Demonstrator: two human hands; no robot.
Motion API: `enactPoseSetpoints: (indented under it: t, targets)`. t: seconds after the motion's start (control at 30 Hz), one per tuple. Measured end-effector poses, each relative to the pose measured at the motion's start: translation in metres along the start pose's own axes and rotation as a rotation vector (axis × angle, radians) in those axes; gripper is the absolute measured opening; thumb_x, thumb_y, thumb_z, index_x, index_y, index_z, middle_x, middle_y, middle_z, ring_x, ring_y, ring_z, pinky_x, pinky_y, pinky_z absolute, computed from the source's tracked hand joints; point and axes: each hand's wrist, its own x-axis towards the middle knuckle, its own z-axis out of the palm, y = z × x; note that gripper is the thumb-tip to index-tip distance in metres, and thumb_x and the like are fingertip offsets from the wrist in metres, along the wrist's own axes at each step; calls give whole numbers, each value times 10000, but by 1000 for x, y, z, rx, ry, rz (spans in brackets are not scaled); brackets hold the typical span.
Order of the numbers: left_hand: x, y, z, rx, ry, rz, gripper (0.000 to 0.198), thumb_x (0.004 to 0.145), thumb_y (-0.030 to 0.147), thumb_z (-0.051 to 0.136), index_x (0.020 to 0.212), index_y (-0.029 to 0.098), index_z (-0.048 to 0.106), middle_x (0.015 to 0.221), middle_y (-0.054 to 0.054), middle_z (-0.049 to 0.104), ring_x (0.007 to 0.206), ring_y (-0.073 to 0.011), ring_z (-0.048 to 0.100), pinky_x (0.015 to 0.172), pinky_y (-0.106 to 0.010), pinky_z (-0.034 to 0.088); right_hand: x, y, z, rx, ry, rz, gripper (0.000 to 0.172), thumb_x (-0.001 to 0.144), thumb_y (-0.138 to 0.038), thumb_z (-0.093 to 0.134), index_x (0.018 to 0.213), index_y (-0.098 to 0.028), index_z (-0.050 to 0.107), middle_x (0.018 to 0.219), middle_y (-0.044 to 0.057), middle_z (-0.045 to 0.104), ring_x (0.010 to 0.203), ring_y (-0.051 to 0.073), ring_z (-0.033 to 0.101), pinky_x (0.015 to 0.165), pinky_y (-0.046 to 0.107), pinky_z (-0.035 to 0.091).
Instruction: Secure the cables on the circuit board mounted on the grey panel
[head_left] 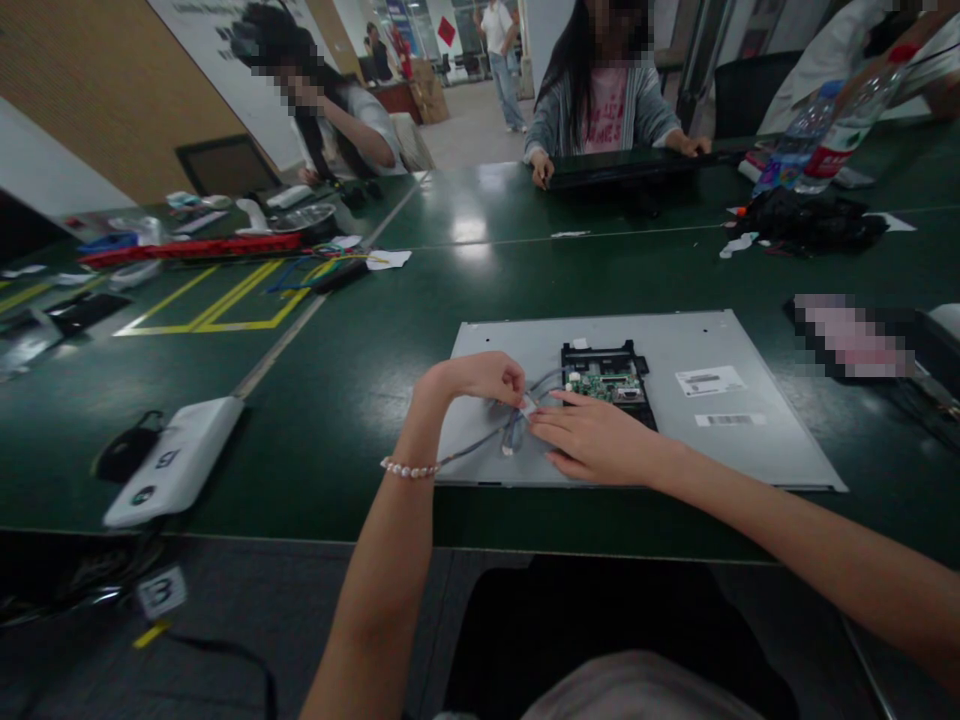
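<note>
A silver flat display panel [757,445] lies back side up on the green table. On it sits a green circuit board [592,383] in a black bracket [600,353]. A thin grey cable [472,446] runs from the board's side across the panel to the left. My left hand [486,378], wrist bent, pinches a small pale strip [528,407] at the cable. My right hand [600,435] lies low over the panel below the board, fingers stretched out, their tips touching near the strip. A clear shiny piece [511,438] lies under the fingers; its kind is unclear.
To the left lies a white box-like device [180,460] beside a black item [129,448]. Wires [322,272] and red parts [195,246] are farther back. Two bottles [847,140] and black plastic [810,220] stand at the right back. Across the table, a person holds a dark panel [622,170].
</note>
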Motion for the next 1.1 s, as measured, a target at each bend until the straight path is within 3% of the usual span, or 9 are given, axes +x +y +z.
enactPoseSetpoints:
  t: [0.37, 0.8, 1.1]
  targets:
    - [-1, 2, -4, -22, -29, -6, 220, 732, 359, 639, 709, 141, 669, 557, 18, 565, 520, -88, 462, 528, -214, 318, 0, -3, -1, -27, 6, -37, 199, 913, -200, 492, 1018, -116, 637, 1135, 156, 700, 1072, 230, 641, 1106, 449, 317]
    - [-3, -3, -6, -44, 9, -114, 198, 721, 336, 620, 659, 148, 624, 556, 5, 556, 530, -104, 457, 542, -235, 340, 0, -5, -5, -41, 1, -33, 257, 951, -173, 422, 918, -119, 672, 1024, 127, 735, 972, 204, 673, 1079, 415, 355]
    - [-3, -2, -7, -46, 10, -112, 186, 707, 325, 609, 669, 144, 631, 574, 6, 557, 550, -103, 462, 551, -228, 337, 0, -7, -8, -72, -6, -37, 290, 950, -177, 422, 866, -121, 693, 873, 104, 748, 800, 188, 679, 1041, 408, 389]
